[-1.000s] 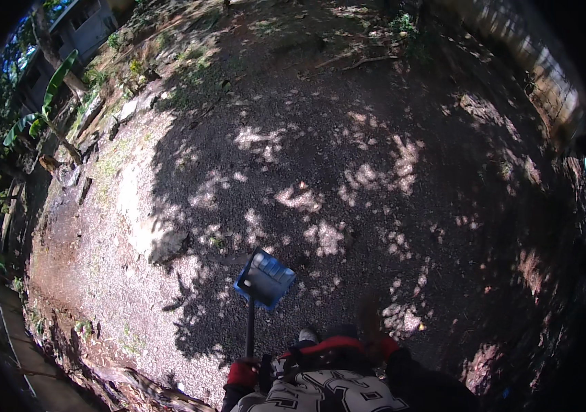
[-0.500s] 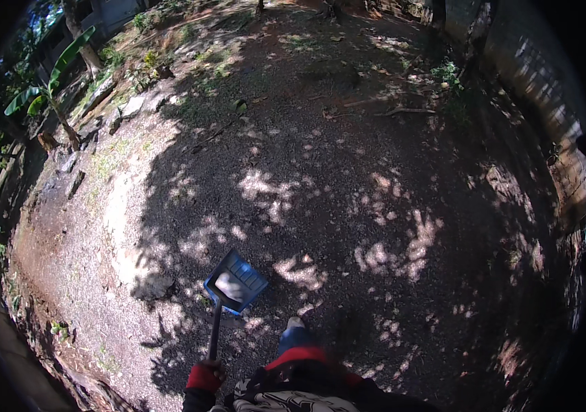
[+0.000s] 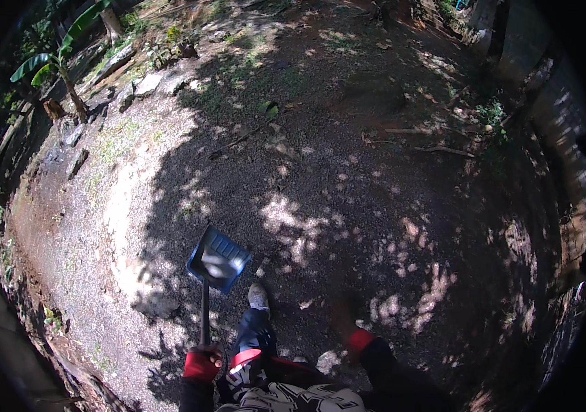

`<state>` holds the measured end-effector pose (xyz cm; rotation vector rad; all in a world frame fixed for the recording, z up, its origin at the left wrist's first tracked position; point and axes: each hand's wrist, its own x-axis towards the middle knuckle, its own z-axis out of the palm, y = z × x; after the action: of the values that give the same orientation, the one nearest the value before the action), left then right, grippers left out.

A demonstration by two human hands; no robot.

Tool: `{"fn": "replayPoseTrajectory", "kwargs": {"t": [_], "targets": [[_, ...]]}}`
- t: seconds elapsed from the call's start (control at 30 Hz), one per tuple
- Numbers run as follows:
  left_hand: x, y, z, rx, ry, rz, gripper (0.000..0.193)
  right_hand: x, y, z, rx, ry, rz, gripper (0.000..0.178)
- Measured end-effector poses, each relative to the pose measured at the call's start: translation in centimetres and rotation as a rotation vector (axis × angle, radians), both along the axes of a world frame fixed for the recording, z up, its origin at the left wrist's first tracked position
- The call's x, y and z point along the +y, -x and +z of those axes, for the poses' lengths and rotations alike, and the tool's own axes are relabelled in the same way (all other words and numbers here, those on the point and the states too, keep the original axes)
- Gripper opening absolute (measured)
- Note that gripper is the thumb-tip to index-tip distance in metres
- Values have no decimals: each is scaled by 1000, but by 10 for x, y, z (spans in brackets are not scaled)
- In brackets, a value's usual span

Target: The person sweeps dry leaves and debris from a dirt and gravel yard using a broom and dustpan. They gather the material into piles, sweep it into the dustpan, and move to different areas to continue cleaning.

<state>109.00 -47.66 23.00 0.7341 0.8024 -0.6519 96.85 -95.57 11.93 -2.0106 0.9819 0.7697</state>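
Note:
My left hand [image 3: 209,356], at the end of a red cuff, is closed around the dark handle of a blue long-handled dustpan [image 3: 227,250]. The pan is held out ahead of me with its ribbed inside showing, and a bright patch of sunlight lies across it. I cannot tell whether anything is in it or whether it touches the ground. Lower right of the middle, my right hand [image 3: 342,317] is out in front of its red cuff, away from the dustpan. It is dark and smeared by motion, so its fingers do not show.
Gravelly ground [image 3: 238,178] dappled with shade spreads ahead. My shoe [image 3: 258,296] is just beside the dustpan. Stones [image 3: 147,85] and a banana plant [image 3: 67,79] line the left. Fallen sticks [image 3: 445,150] lie far right, near a wall [image 3: 571,130].
My right hand has come into view. One foot has stepped forward beside the dustpan, which has shifted left and slightly farther out with my left hand still holding it. The view has turned slightly.

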Motion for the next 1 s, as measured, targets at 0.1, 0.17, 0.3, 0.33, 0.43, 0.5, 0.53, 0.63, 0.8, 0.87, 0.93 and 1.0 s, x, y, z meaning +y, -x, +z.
{"fn": "replayPoseTrajectory", "kwargs": {"t": [0.1,0.17,0.3,0.33,0.43,0.5,0.53,0.63,0.8,0.87,0.93,1.0], "targets": [[-12,-80,0,-6,-40,26,9,14,-76,22,19,6,22,32],[-17,-125,16,29,136,89,9,36,-123,40,22,-8,32,32],[-26,-201,48,97,80,94,11,74,-201,74,31,-50,78,33],[-27,-217,54,85,88,98,12,78,-216,81,36,-58,90,33],[-29,-269,59,81,113,72,11,77,-260,98,62,-63,126,33],[-33,-302,56,108,129,121,10,70,-289,103,87,-58,132,33],[-35,-320,54,104,151,129,9,67,-305,103,97,-57,133,34],[-29,-378,48,123,75,104,7,53,-366,93,107,-40,143,34],[-7,-491,63,184,-99,19,8,28,-495,73,103,-4,149,34],[6,-530,90,91,-209,-91,11,25,-546,75,109,1,139,35],[19,-574,120,-103,-462,-455,13,22,-600,83,100,1,121,35],[25,-616,141,96,-279,-135,14,20,-646,96,101,-1,106,38]]}}
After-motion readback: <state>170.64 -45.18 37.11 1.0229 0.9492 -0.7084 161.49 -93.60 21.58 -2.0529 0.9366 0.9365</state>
